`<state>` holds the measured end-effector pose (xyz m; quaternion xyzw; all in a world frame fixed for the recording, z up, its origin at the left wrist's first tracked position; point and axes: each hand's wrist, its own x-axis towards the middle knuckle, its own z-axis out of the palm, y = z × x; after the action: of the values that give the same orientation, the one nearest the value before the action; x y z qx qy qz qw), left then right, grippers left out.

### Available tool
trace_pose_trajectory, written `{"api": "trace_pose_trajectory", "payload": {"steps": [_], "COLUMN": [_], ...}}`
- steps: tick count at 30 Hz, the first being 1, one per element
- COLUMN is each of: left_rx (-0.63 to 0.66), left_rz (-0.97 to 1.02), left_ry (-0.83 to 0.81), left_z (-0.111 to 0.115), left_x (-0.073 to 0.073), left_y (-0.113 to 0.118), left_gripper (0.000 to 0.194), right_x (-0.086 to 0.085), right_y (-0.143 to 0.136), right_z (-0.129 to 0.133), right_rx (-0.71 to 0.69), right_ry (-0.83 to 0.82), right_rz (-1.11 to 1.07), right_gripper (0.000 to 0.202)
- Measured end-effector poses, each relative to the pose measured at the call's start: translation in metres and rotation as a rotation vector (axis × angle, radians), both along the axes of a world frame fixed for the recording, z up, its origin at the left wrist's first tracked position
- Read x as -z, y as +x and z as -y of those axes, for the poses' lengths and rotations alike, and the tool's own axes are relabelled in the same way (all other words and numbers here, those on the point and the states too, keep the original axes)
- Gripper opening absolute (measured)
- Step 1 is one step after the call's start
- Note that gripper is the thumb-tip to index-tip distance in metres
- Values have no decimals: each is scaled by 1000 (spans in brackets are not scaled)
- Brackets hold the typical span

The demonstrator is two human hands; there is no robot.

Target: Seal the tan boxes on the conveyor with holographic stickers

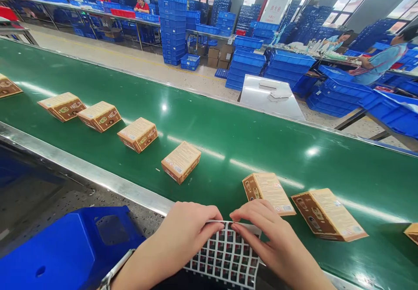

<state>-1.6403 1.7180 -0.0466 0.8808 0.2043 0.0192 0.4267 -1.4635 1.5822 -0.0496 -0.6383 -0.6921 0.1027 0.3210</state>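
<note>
Both hands meet at the top edge of a white sheet with a grid of dark and red squares (228, 255), low in the middle of the view. My left hand (192, 233) pinches that edge between thumb and fingers. Just to its right, my right hand (261, 227) pinches the same edge, its fingertips close to the left ones. The sheet hangs down toward my body over the near rim of the green belt. Beyond my right hand lies a brown and cream box (271, 190), partly covered by the fingers.
On the green conveyor belt (215, 124) lie several brown boxes, one (181, 161) ahead of my left hand and another (329, 214) to the right. A blue plastic stool (62, 251) stands lower left. Blue crates (173, 26) and people at tables are beyond the belt.
</note>
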Motion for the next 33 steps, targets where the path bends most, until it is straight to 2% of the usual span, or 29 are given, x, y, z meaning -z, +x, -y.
{"api": "trace_pose_trajectory", "payload": {"steps": [3, 8, 10, 13, 16, 18, 19, 21, 24, 27, 33], "left_rx": [16, -30, -60, -127, -262, -311, -292, -171, 24, 86, 102], "left_rz": [-3, -47, -63, 5, 151, 188, 181, 143, 99, 104, 140], "left_ry": [14, -2, -63, -107, 21, 118, 134, 101, 32, 81, 165], "left_z": [0, 1, 0, -8, -27, -39, -44, -48, -39, -22, -9], "left_x": [1, 3, 2, 2, 9, 17, 21, 28, 36, 39, 42], "left_y": [0, 1, 0, -8, -23, -33, -36, -40, -35, -25, -9], "left_gripper": [21, 25, 26, 23, 23, 24, 25, 24, 19, 15, 14], "right_x": [2, 15, 20, 25, 33, 40, 42, 47, 49, 49, 53], "right_y": [-3, -12, -14, -10, 2, 11, 14, 17, 14, 11, 14], "right_z": [-3, 0, 2, 2, -6, -17, -24, -39, -62, -76, -90], "right_rx": [-37, -2, -7, 53, 255, 397, 456, 517, 459, 412, 589], "right_ry": [65, 297, 342, 258, 141, 119, 115, 93, 18, -30, -64], "right_rz": [55, 268, 233, -61, -467, -721, -842, -1069, -1293, -1283, -1157], "right_gripper": [10, 20, 25, 17, 7, 11, 14, 19, 28, 32, 40]}}
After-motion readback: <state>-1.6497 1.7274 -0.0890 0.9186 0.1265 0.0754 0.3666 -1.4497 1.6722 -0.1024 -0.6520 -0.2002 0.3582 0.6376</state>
